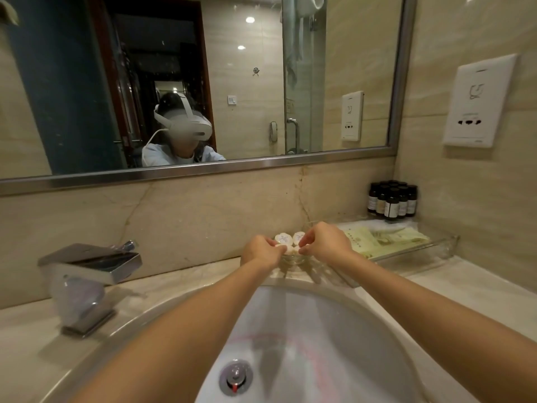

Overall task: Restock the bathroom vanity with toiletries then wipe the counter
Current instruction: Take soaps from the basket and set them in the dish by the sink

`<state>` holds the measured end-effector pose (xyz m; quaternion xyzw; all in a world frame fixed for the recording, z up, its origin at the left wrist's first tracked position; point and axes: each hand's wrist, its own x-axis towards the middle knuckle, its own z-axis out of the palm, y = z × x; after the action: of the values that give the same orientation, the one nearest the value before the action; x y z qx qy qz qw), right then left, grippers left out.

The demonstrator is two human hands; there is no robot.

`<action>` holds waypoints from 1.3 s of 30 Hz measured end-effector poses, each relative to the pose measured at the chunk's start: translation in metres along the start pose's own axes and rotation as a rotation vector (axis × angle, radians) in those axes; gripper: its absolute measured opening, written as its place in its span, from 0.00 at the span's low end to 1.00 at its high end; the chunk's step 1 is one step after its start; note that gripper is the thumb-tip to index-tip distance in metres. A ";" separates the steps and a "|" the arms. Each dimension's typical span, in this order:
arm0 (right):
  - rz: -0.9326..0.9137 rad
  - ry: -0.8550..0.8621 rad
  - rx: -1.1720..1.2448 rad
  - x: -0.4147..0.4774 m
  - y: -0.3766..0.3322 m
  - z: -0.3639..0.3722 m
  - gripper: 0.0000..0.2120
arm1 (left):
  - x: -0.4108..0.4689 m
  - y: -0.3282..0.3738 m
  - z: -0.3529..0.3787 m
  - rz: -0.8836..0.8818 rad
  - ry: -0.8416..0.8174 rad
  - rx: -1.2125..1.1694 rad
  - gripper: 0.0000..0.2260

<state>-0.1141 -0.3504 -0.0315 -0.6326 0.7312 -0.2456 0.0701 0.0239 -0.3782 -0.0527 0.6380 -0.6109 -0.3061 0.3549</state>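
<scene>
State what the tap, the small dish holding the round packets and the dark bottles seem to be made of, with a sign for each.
Tap: polished chromed metal, with mirror-like reflections. Dish: probably clear glass, see-through with bright glints. Bottles: glossy dark brown glass or plastic; cannot tell which.

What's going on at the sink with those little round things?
A person is stocking the vanity. Both hands reach over the sink: the left hand and the right hand each pinch at the round white packets piled in a small glass dish on the counter. To the right, a clear tray holds green packets, and dark bottles stand in the corner.
</scene>
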 end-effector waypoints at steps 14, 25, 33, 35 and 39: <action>0.021 -0.039 0.182 -0.080 0.019 -0.075 0.09 | -0.093 0.037 -0.035 0.099 -0.040 0.073 0.13; 0.084 0.011 0.342 -0.295 0.072 -0.162 0.08 | -0.297 0.072 -0.005 0.466 -0.317 0.140 0.08; 0.369 0.150 0.241 -0.487 0.180 -0.200 0.05 | -0.468 0.101 0.082 0.823 -0.623 0.147 0.08; 0.462 0.151 0.229 -0.528 0.202 -0.203 0.04 | -0.498 0.098 0.100 0.855 -0.697 0.139 0.08; 0.696 0.174 0.239 -0.630 0.251 -0.193 0.04 | -0.568 0.074 0.148 0.932 -0.925 0.232 0.08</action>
<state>-0.2979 0.3259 -0.1071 -0.3103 0.8719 -0.3433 0.1603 -0.1769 0.1759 -0.0990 0.1442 -0.9411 -0.2951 0.0803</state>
